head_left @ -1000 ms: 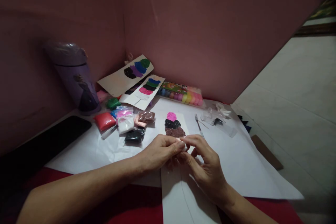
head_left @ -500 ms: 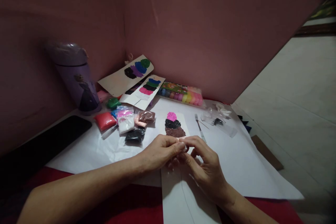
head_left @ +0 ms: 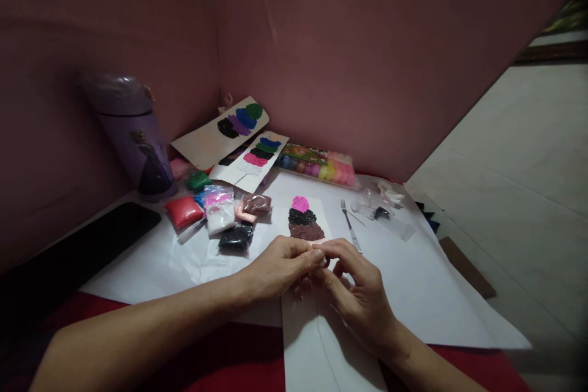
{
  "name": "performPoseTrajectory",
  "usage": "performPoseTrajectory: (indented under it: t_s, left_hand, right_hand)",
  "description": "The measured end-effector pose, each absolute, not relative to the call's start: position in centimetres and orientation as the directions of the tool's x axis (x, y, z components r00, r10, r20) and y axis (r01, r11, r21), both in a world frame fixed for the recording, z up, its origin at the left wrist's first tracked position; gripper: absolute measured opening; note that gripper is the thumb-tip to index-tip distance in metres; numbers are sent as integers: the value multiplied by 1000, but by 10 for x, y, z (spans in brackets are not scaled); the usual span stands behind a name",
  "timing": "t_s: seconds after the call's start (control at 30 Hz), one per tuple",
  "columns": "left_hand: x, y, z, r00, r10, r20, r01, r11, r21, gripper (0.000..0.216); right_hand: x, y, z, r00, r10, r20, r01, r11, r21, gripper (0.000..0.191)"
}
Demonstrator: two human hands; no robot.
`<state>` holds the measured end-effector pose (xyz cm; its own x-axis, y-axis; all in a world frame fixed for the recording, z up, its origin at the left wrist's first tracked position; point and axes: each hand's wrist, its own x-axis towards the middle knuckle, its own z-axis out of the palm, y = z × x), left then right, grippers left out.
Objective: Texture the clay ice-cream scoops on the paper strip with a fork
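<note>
My left hand [head_left: 291, 263] and my right hand [head_left: 353, 285] meet over a white card strip [head_left: 316, 343], fingertips pinched together. A small whitish bit, perhaps clay, shows between the fingertips; most of it is hidden. Just beyond the fingers, the card carries stacked textured patches: a pink patch [head_left: 301, 204], a black patch [head_left: 302, 217] and a brown patch [head_left: 307, 231]. A pale edge peeks out below the brown, partly covered by my fingers. A drawn line runs down the near part of the card. Right of the card lies a small fork [head_left: 350, 225], with a thin pin [head_left: 356, 218] beside it.
Clay packets, among them a red packet [head_left: 184, 212] and a black packet [head_left: 236, 236], lie left of the card. Behind them are two decorated cards [head_left: 220, 135] and a pack of coloured clay [head_left: 316, 164]. A purple bottle [head_left: 133, 141] and dark phone-like slab [head_left: 114, 226] stand left.
Almost nothing differs. My fingers have shifted very slightly around the small whitish bit, and both hands stay over the card.
</note>
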<state>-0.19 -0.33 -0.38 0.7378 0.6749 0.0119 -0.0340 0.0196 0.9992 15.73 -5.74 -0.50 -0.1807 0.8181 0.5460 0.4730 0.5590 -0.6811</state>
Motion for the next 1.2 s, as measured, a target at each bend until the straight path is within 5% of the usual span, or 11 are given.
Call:
performPoseTrajectory:
  t_s: [1.2]
  left_hand:
    - [-1,-5,0,744,667,-23,-37,76,996,54]
  right_hand:
    - [159,-59,-6,-172,807,565,456,574,-680,15]
